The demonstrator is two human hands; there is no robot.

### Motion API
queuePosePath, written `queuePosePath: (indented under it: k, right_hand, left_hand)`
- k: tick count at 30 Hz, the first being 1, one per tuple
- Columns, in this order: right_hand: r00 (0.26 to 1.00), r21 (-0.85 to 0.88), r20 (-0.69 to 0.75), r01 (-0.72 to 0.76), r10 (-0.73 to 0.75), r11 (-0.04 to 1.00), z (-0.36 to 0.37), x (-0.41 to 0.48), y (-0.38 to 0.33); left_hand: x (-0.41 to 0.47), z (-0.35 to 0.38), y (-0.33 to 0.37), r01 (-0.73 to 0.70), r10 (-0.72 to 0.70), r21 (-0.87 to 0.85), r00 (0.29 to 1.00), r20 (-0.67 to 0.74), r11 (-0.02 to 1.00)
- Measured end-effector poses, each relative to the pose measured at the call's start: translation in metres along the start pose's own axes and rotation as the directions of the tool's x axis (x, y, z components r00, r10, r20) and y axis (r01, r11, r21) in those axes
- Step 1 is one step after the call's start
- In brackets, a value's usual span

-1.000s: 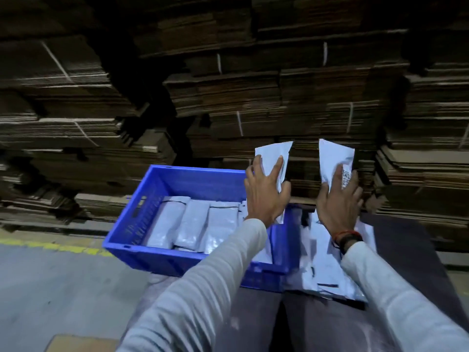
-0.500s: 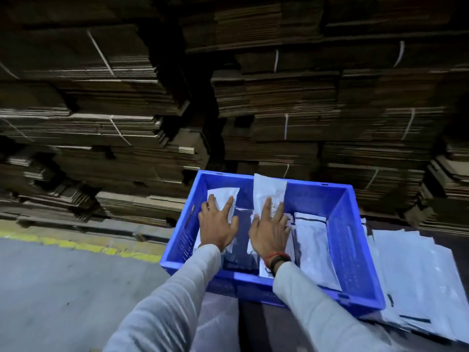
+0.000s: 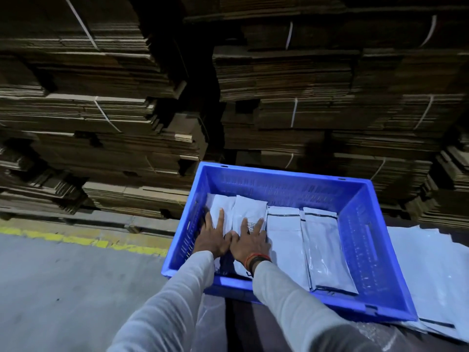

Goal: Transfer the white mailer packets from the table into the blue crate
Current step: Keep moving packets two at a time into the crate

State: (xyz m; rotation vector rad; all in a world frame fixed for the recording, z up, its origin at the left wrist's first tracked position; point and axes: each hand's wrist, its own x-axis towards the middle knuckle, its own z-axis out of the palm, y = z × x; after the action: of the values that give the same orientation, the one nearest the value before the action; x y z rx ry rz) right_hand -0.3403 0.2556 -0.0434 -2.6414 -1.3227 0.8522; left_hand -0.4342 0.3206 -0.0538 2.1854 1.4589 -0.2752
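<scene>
Pressing hands: your left hand and right hand lie side by side in the left end of the blue crate, fingers straight and spread, gripping nothing.
Left packet: flat under your left palm, against the crate's left wall, long axis running from the crate's near wall to its far wall.
Labelled packet: under your right fingers, same direction, print facing up.
Middle packets: two more, parallel, toward the crate's right.
Loose pile: white mailers just outside the crate's right wall.
Handling: likely light, limp, slick film; pinch a short edge, or slide a flat hand beneath.
</scene>
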Motion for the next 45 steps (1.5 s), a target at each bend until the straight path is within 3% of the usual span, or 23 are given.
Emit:
queuePosePath:
  k: [6, 8, 11, 17, 22, 26, 32, 38, 42, 45]
  right_hand:
    - [0.999, -0.009, 0.041, 0.002, -0.002, 1.0, -0.003, 0.002, 0.009]
    - [1.0, 0.014, 0.013, 0.012, -0.013, 1.0, -0.007, -0.002, 0.009]
    - [0.997, 0.037, -0.073, 0.037, -0.034, 0.999, -0.019, -0.012, 0.01]
    - [0.914, 0.002, -0.392, 0.114, -0.104, 0.994, -0.078, -0.033, 0.051]
    - [0.788, -0.044, -0.605, 0.108, -0.113, 0.993, -0.139, -0.043, 0.117]
    - [0.733, -0.067, -0.674, 0.058, -0.088, 0.996, -0.179, -0.052, 0.18]
    - [0.738, -0.055, -0.674, 0.002, -0.039, 0.999, -0.215, -0.067, 0.28]
    - [0.837, -0.038, -0.547, 0.003, -0.023, 0.999, -0.211, -0.074, 0.364]
    - [0.883, -0.05, -0.469, 0.001, -0.025, 0.999, -0.18, -0.075, 0.391]
    - [0.925, -0.061, -0.379, -0.006, -0.017, 0.998, -0.156, -0.073, 0.403]
  left_hand:
    - [0.0, -0.007, 0.011, 0.099, -0.088, -0.095, 0.99, 0.114, 0.991]
    - [-0.003, -0.013, 0.016, 0.114, -0.113, -0.08, 0.993, 0.016, 0.99]
    - [-0.009, -0.022, 0.023, 0.099, -0.085, 0.047, 0.966, -0.245, 0.994]
    - [-0.018, -0.044, 0.079, -0.132, 0.109, -0.014, 0.87, -0.481, 0.991]
    - [-0.039, -0.049, 0.172, -0.282, 0.217, -0.041, 0.814, -0.538, 0.959]
    - [-0.055, -0.035, 0.248, -0.367, 0.277, -0.07, 0.8, -0.532, 0.927]
    - [-0.077, -0.007, 0.352, -0.458, 0.347, -0.077, 0.763, -0.545, 0.886]
    - [-0.099, 0.039, 0.426, -0.493, 0.352, -0.183, 0.793, -0.497, 0.851]
    - [-0.108, 0.081, 0.442, -0.426, 0.339, -0.193, 0.868, -0.362, 0.884]
    - [-0.109, 0.114, 0.441, -0.273, 0.224, -0.239, 0.951, -0.214, 0.932]
